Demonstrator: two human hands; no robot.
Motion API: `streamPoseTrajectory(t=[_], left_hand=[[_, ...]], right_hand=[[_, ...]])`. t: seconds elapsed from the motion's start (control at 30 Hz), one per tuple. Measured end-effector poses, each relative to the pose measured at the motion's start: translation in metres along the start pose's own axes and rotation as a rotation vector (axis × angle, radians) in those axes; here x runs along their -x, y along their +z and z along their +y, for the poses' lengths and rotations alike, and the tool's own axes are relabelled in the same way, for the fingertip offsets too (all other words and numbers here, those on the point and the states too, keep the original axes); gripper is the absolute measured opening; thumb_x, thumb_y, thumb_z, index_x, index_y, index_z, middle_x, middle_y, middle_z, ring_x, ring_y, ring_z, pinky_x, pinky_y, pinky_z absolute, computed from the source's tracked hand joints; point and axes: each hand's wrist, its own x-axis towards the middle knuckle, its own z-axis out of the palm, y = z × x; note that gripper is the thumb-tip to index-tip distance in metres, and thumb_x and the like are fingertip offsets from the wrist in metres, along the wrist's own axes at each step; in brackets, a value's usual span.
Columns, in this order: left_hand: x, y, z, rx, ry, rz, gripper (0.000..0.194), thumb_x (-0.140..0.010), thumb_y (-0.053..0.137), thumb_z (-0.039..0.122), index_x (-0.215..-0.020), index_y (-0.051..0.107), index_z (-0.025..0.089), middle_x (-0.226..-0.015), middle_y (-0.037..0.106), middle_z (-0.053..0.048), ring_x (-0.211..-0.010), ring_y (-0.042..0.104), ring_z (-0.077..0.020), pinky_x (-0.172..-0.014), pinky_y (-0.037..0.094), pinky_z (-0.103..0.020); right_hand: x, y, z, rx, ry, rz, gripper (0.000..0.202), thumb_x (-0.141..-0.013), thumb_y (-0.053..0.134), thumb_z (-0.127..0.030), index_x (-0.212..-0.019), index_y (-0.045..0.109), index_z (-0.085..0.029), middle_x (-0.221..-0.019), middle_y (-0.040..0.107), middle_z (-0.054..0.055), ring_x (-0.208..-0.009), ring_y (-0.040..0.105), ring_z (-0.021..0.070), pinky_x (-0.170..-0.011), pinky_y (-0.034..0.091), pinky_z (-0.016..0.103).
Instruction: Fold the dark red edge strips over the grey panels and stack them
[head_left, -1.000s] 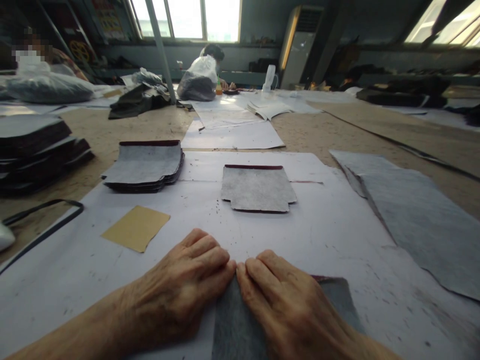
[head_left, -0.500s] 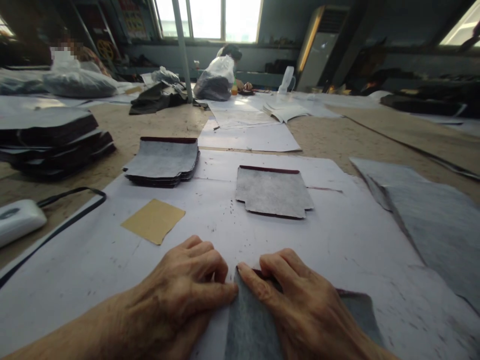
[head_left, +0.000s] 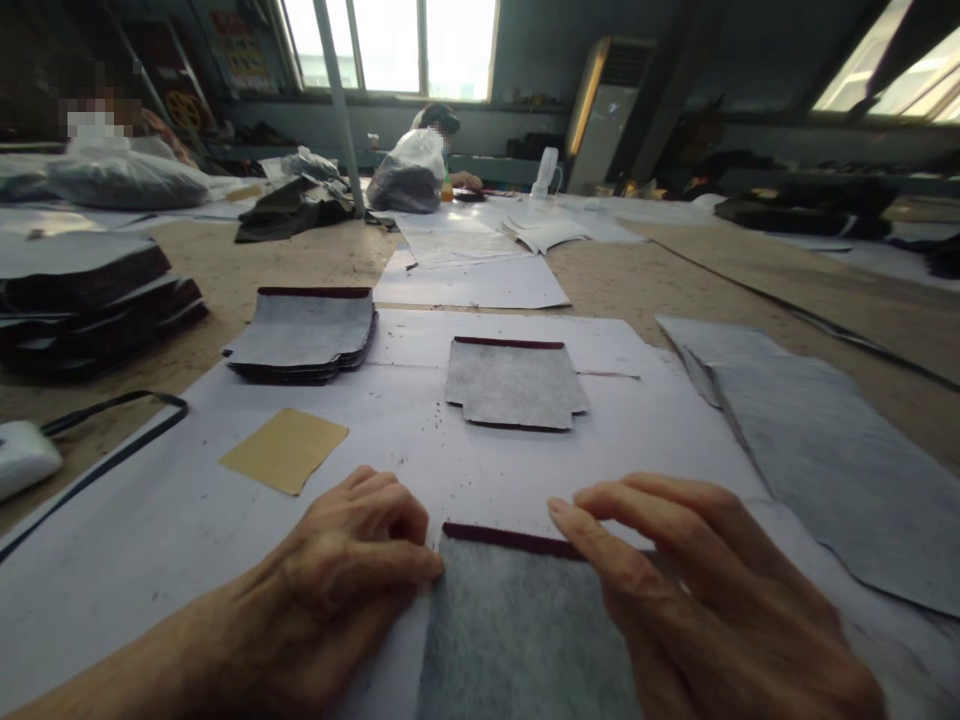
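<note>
A grey piece (head_left: 517, 620) with a dark red strip along its far edge lies on white paper, near me. At its left edge rests my left hand (head_left: 337, 580), its fingers curled in and its thumb tip against the corner; whether it pinches anything is hidden. My right hand (head_left: 697, 580) is over the piece's right part, fingers apart and holding nothing, the index tip near the red strip. Farther off lies a similar notched grey piece (head_left: 516, 385). To its left is a stack of such pieces (head_left: 304, 330).
A tan square (head_left: 286, 450) lies left of centre. Dark stacked pieces (head_left: 82, 290) and a white device (head_left: 26, 460) with a black cord are at the left. Large grey sheets (head_left: 832, 450) lie at the right. Two people sit beyond plastic bags (head_left: 409, 175).
My right hand has moved right along the far edge and its fingers have spread, uncovering the red strip. My left hand stays at the left corner. The whole view has shifted slightly.
</note>
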Motion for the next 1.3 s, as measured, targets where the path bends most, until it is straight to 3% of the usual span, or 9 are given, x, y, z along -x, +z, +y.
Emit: streamPoseTrajectory(t=[0.1,0.17,0.23,0.33,0.43,0.57,0.77,1.0,1.3], left_hand=[[0.008,0.003,-0.009,-0.055,-0.103,0.169,0.022,-0.085,0.046,0.02,-0.102,0.056,0.03,-0.097,0.051,0.001,-0.082,0.052,-0.0113,-0.068,0.042,-0.021],[0.006,0.007,-0.015,-0.122,-0.126,0.211,0.021,-0.085,0.048,0.031,-0.105,0.056,0.031,-0.102,0.051,0.001,-0.085,0.054,-0.0119,-0.071,0.044,-0.021],[-0.007,0.013,-0.013,-0.162,-0.063,0.195,0.024,-0.085,0.048,0.033,-0.108,0.056,0.031,-0.102,0.053,0.0,-0.084,0.055,-0.0126,-0.071,0.045,-0.021],[-0.043,0.024,0.006,-0.121,0.076,0.144,0.025,-0.082,0.051,0.024,-0.106,0.058,0.027,-0.092,0.057,0.0,-0.075,0.056,-0.0117,-0.064,0.047,-0.02],[-0.08,0.04,0.033,-0.018,0.031,0.073,0.019,-0.078,0.05,0.016,-0.089,0.063,0.024,-0.083,0.059,-0.001,-0.07,0.056,-0.0134,-0.061,0.049,-0.024],[-0.104,0.065,0.048,0.055,0.023,0.023,0.024,-0.076,0.048,0.011,-0.09,0.065,0.021,-0.08,0.058,-0.003,-0.072,0.054,-0.0166,-0.066,0.049,-0.033],[-0.102,0.082,0.042,0.093,0.124,0.14,0.027,-0.078,0.045,0.005,-0.093,0.063,0.018,-0.08,0.056,-0.004,-0.072,0.054,-0.0139,-0.061,0.049,-0.025],[-0.099,0.083,0.042,-0.013,0.237,0.04,0.031,-0.079,0.035,0.002,-0.102,0.054,0.009,-0.081,0.053,-0.009,-0.071,0.048,-0.0166,-0.06,0.05,-0.03],[-0.097,0.084,0.044,-0.16,0.276,-0.012,0.034,-0.081,0.03,0.008,-0.111,0.046,0.012,-0.087,0.054,-0.01,-0.073,0.048,-0.0204,-0.062,0.049,-0.036]], right_hand=[[0.016,-0.026,0.006,0.097,0.055,-0.009,0.026,-0.076,0.052,-0.001,-0.097,0.063,-0.01,-0.084,0.063,0.008,-0.082,0.055,0.0173,-0.071,0.047,0.031],[0.031,-0.038,0.009,0.125,0.084,-0.026,0.024,-0.075,0.053,-0.001,-0.094,0.064,-0.009,-0.08,0.063,0.009,-0.076,0.056,0.0168,-0.066,0.048,0.031],[0.046,-0.043,0.011,0.123,0.126,-0.052,0.024,-0.074,0.052,0.0,-0.093,0.063,-0.009,-0.078,0.062,0.009,-0.071,0.056,0.0166,-0.061,0.048,0.031],[0.063,-0.042,0.013,0.112,0.136,-0.084,0.03,-0.071,0.051,0.002,-0.097,0.062,-0.006,-0.08,0.062,0.011,-0.07,0.056,0.0179,-0.058,0.048,0.032],[0.071,-0.039,0.015,0.117,0.094,-0.123,0.033,-0.069,0.048,0.003,-0.099,0.061,-0.004,-0.08,0.063,0.013,-0.07,0.056,0.0196,-0.058,0.048,0.034],[0.074,-0.039,0.017,0.151,0.064,-0.138,0.032,-0.073,0.044,0.0,-0.1,0.061,-0.003,-0.08,0.063,0.013,-0.071,0.056,0.0199,-0.058,0.048,0.033],[0.072,-0.042,0.018,0.183,0.12,-0.199,0.033,-0.076,0.038,-0.001,-0.1,0.062,-0.004,-0.085,0.064,0.012,-0.074,0.054,0.0202,-0.061,0.048,0.034],[0.071,-0.039,0.017,0.123,0.222,-0.291,0.035,-0.079,0.034,-0.006,-0.101,0.061,-0.007,-0.083,0.059,0.012,-0.074,0.052,0.0211,-0.062,0.047,0.036],[0.072,-0.036,0.021,0.101,0.207,-0.295,0.037,-0.078,0.033,-0.006,-0.105,0.059,-0.007,-0.086,0.059,0.013,-0.077,0.051,0.0225,-0.064,0.047,0.038]])
